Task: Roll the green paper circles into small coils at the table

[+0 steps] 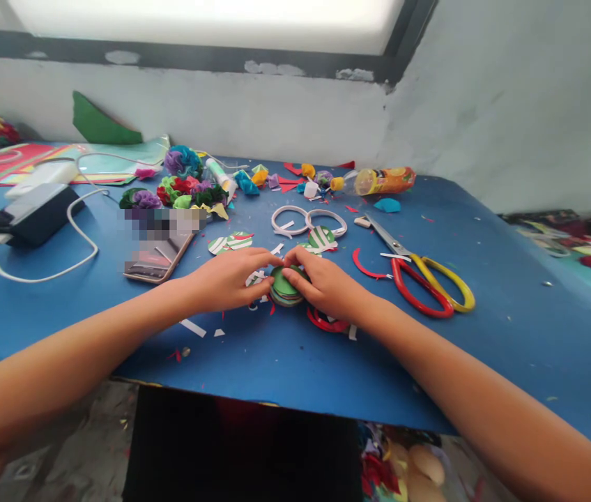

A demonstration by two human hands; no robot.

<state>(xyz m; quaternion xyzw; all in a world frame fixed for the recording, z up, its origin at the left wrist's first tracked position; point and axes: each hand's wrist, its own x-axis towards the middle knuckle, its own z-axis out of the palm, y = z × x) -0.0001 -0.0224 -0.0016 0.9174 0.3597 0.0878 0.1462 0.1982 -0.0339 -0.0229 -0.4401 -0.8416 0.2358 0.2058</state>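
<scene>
A small stack of round paper discs (287, 287), green on top, sits between my hands over the blue table. From the left, my left hand (230, 277) grips its edge with curved fingers and thumb. Opposite it, my right hand (329, 284) has its fingers bent at the far side and its thumb on the top disc. Just beyond the hands lie green-and-white striped paper circles (229, 242) and two white rings (289, 221). Red curved paper strips (327, 321) show beneath my right hand. Whether the stack touches the table is hard to see.
Scissors (410, 261) with red and yellow handles lie open at the right. A phone (162, 247) is at the left, near a black box (34, 215) with a white cable. Colourful fabric flowers (191, 189) and a plastic bottle (379, 181) line the back.
</scene>
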